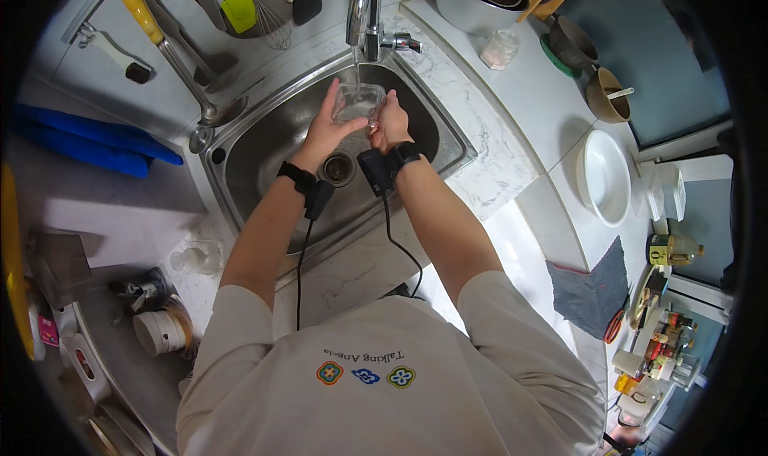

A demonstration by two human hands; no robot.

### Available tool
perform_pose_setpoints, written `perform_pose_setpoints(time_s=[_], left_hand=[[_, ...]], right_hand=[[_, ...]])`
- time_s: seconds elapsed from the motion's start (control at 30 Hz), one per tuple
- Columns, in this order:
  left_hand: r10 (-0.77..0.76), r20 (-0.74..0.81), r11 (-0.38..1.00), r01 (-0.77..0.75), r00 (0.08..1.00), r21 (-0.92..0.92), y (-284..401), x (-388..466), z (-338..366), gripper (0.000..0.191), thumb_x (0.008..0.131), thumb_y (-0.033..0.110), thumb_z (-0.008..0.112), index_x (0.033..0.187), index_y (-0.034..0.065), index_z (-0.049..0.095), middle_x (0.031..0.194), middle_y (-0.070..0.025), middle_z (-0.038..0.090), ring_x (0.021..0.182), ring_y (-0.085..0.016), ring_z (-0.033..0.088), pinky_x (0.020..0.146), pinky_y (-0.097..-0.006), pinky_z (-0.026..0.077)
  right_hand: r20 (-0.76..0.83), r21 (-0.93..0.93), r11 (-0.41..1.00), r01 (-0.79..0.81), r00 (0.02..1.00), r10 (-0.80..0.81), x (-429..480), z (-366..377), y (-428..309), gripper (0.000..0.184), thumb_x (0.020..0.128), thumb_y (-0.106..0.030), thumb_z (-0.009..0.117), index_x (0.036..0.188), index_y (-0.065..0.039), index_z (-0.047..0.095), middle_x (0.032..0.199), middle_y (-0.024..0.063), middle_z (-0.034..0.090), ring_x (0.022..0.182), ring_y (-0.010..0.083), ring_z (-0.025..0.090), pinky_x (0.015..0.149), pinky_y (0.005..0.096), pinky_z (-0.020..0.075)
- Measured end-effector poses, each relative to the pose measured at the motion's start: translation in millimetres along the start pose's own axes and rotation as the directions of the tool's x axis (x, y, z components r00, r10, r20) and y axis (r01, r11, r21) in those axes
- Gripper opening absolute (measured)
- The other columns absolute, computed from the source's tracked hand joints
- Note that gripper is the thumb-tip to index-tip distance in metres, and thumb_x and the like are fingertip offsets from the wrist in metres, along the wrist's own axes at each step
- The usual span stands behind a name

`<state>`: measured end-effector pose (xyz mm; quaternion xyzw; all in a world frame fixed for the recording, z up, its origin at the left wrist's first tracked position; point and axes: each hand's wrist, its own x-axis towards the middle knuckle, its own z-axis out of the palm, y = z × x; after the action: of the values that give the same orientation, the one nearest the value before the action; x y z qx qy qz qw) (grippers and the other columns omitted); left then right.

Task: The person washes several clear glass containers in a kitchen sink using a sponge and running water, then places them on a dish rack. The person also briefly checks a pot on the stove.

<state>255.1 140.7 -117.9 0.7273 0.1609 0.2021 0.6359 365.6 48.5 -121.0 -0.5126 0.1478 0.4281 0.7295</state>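
Note:
Between my two hands is a clear, roughly square container (359, 103), held above the sink basin. My left hand (329, 126) grips its left side, with the thumb across the near edge. At the right and from below, my right hand (392, 120) supports it, its fingers partly hidden. Water runs from the chrome faucet (365, 18) down into the container. Below lies the stainless steel sink (264, 138) with a round drain strainer (338, 169) near my wrists. Both wrists wear black straps with cabled devices.
A ladle with a yellow handle (174, 54) and other utensils hang at the wall. On the right counter stand a glass jar (500, 49), a white basin (603, 178) and a grey cloth (591, 291). A clear bottle (198, 259) is left of the sink, below blue cloths (96, 141).

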Motion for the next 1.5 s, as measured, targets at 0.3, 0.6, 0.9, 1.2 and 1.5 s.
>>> perform_pose_setpoints(time_s=[0.3, 0.6, 0.9, 1.2, 1.5], left_hand=[[-0.264, -0.016, 0.881, 0.234, 0.964, -0.411, -16, 3, -7, 0.051, 0.099, 0.024, 0.044, 0.146, 0.0251, 0.025, 0.141, -0.0024, 0.038, 0.118, -0.02, 0.044, 0.084, -0.0299, 0.044], [-0.71, 0.357, 0.39, 0.761, 0.607, -0.518, 6, 1, -28, 0.053, 0.092, 0.05, 0.048, 0.117, 0.0031, 0.053, 0.114, -0.0088, 0.058, 0.094, -0.02, 0.06, 0.085, -0.0321, 0.049], [-0.445, 0.257, 0.497, 0.475, 0.858, -0.727, -19, -15, -30, 0.014, 0.086, 0.007, 0.051, 0.099, 0.0048, 0.053, 0.109, -0.0112, 0.055, 0.105, -0.03, 0.056, 0.094, -0.047, 0.048], [-0.403, 0.045, 0.574, 0.291, 0.914, -0.765, -3, -22, 1, 0.037, 0.079, -0.01, 0.043, 0.109, 0.0116, 0.045, 0.123, -0.0129, 0.045, 0.117, -0.033, 0.048, 0.095, -0.0576, 0.043], [-0.376, 0.022, 0.597, 0.26, 0.926, -0.759, -10, -29, 10, 0.038, 0.083, -0.006, 0.047, 0.116, 0.0117, 0.04, 0.117, -0.0094, 0.049, 0.112, -0.03, 0.05, 0.093, -0.0566, 0.044]], right_hand=[[-0.018, 0.131, 0.991, 0.028, 1.0, -0.026, 7, 5, 9, 0.04, 0.094, -0.051, 0.042, 0.073, -0.016, 0.044, 0.051, -0.0008, 0.037, 0.04, 0.0143, 0.036, 0.032, 0.0284, 0.0236], [0.622, -0.62, -0.012, 0.784, 0.483, -0.616, -16, -5, 15, 0.038, 0.083, -0.045, 0.062, 0.073, -0.009, 0.063, 0.062, 0.0115, 0.06, 0.055, 0.0289, 0.057, 0.054, 0.0389, 0.0456], [0.523, -0.682, -0.005, 0.732, 0.482, -0.703, -3, -18, 11, 0.028, 0.075, -0.03, 0.07, 0.087, -0.006, 0.065, 0.093, 0.0161, 0.065, 0.087, 0.0335, 0.062, 0.074, 0.0394, 0.0491], [0.225, -0.944, 0.094, 0.315, 0.828, -0.513, 15, -3, 8, 0.032, 0.072, -0.032, 0.069, 0.084, -0.002, 0.068, 0.083, 0.019, 0.066, 0.081, 0.0333, 0.065, 0.073, 0.0405, 0.0525], [0.226, -0.955, 0.095, 0.281, 0.897, -0.38, 24, -8, 4, 0.034, 0.075, -0.034, 0.066, 0.083, -0.001, 0.07, 0.088, 0.0226, 0.066, 0.087, 0.0364, 0.065, 0.076, 0.0398, 0.0525]])
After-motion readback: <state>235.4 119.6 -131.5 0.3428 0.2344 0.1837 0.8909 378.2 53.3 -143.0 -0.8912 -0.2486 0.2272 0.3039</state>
